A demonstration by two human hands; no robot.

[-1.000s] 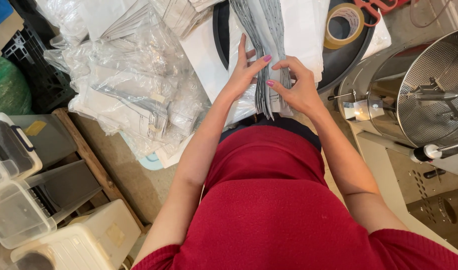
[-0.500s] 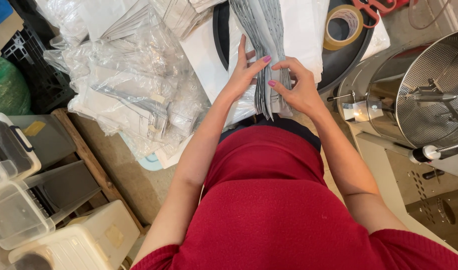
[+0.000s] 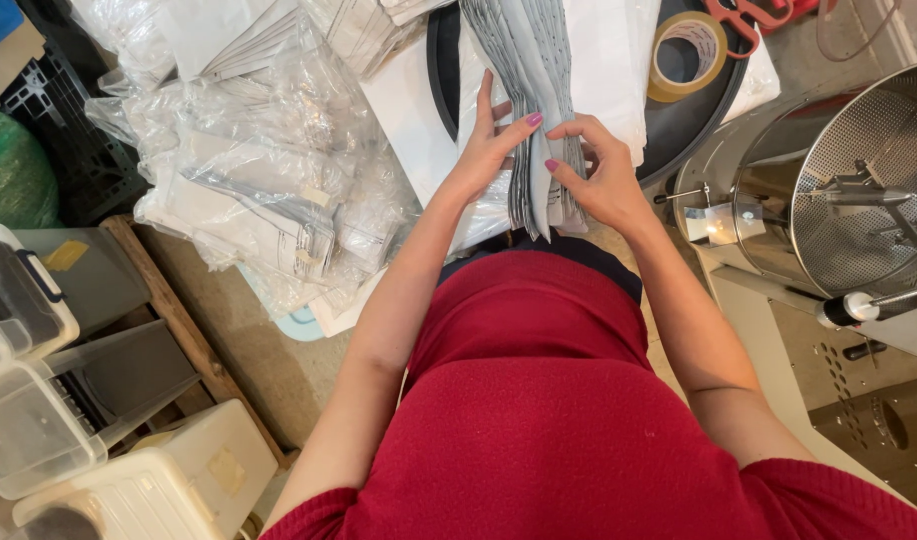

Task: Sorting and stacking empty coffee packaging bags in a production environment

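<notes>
Grey-and-white flat pouches (image 3: pixel 531 110) are stood on edge in a thick stack at the far middle of the scene, resting on a dark round tray (image 3: pixel 699 130) and leaning towards the person's red top. The stack is gripped from both sides: the left hand (image 3: pixel 489 150) is pressed flat against its left face with the thumb hooked over the near edges, and the right hand (image 3: pixel 604 175) is curled round the right face, its fingertips parting the sheets. For a clean count or sort, it is judged that the near edges should be kept level and only one pouch peeled away at a time, with the left palm held firm so nothing fans out. A roll of tape (image 3: pixel 687 55) lies just right of the stack. Clear plastic bags of more pouches (image 3: pixel 269 190) are heaped to the left.
</notes>
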